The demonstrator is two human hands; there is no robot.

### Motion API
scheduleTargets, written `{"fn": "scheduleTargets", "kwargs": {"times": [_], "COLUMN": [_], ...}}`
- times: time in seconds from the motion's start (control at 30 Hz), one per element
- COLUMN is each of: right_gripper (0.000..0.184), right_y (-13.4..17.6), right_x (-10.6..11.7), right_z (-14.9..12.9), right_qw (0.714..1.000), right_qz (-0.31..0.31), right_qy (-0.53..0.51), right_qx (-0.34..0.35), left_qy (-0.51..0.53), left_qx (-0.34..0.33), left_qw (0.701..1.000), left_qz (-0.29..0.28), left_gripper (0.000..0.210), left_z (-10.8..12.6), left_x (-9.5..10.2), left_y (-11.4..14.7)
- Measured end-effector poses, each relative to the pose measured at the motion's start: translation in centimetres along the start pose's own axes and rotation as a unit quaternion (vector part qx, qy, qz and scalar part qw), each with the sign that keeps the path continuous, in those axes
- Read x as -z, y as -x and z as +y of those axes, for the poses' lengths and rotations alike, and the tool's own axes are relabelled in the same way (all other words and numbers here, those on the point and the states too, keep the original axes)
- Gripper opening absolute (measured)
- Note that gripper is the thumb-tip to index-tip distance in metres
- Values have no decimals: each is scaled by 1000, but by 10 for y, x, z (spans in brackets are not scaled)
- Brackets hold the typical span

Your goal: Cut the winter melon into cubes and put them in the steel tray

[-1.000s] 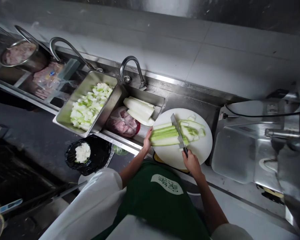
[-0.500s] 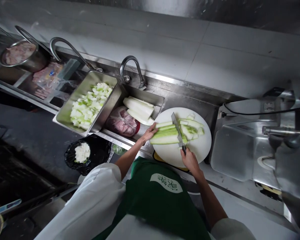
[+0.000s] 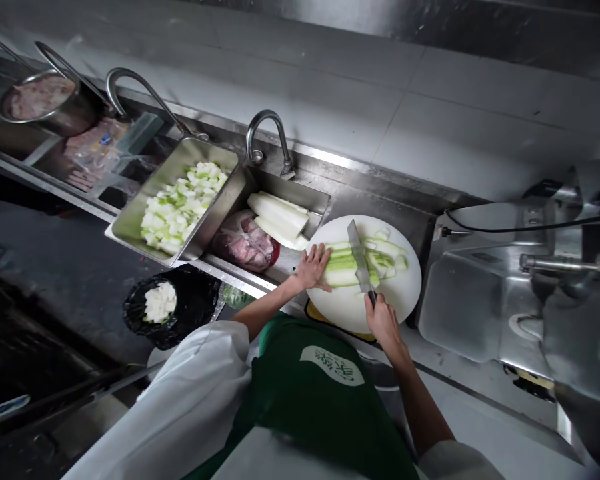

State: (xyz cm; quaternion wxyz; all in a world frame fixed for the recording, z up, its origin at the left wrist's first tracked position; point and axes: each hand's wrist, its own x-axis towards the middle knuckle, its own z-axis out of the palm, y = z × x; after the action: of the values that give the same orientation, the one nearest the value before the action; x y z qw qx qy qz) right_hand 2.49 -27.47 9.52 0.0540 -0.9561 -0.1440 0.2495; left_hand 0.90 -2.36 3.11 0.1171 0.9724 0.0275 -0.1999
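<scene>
A round white cutting board lies in front of me, bearing long pale-green strips of what looks like peeled gourd. My left hand rests on the left ends of these strips, its fingers spread. Wrapped round a dark handle, my right hand holds a cleaver. Its broad blade stands crosswise over the strips, pointing away from me. Cut gourd pieces lie right of the blade. Whether the edge touches the board is hidden.
Left of the board, a sink holds large gourd pieces and a bag of meat. A steel pan of gourd chunks overhangs the counter edge. Below is a black-lined bin. Steel machinery stands right; faucets line the wall.
My left hand has moved right onto the strips, and its fingers have spread. The cleaver has shifted slightly right along the strips. The whole view has moved a little.
</scene>
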Motion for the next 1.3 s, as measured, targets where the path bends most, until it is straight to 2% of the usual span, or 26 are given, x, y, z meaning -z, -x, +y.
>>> {"fn": "scheduleTargets", "kwargs": {"times": [0.17,0.47,0.6,0.8,0.93,1.13,1.3], "right_gripper": [35,34,36,37,37,36,38], "right_y": [26,39,22,-22,-32,-30,-2], "right_x": [10,17,15,-18,-30,-9,11], "right_z": [0,-16,-23,-31,-23,-18,-27], "right_qw": [999,998,997,997,997,998,999], "right_qz": [29,-65,-79,-75,-60,-60,-38], "right_qy": [11,20,16,-16,-31,-32,14], "right_qx": [12,-9,-9,-27,-21,0,-11], "left_qy": [-22,72,88,77,61,59,93], "left_qx": [-2,-6,-18,-25,-19,25,19], "left_qw": [1000,996,995,995,996,995,993], "left_qz": [18,43,51,50,62,75,71], "left_gripper": [140,135,131,128,130,148,135], "left_z": [1,0,-2,-1,1,-2,-13], "left_x": [-8,-12,-11,-4,-3,0,-3], "left_y": [-5,-5,-7,-7,-4,2,2]}}
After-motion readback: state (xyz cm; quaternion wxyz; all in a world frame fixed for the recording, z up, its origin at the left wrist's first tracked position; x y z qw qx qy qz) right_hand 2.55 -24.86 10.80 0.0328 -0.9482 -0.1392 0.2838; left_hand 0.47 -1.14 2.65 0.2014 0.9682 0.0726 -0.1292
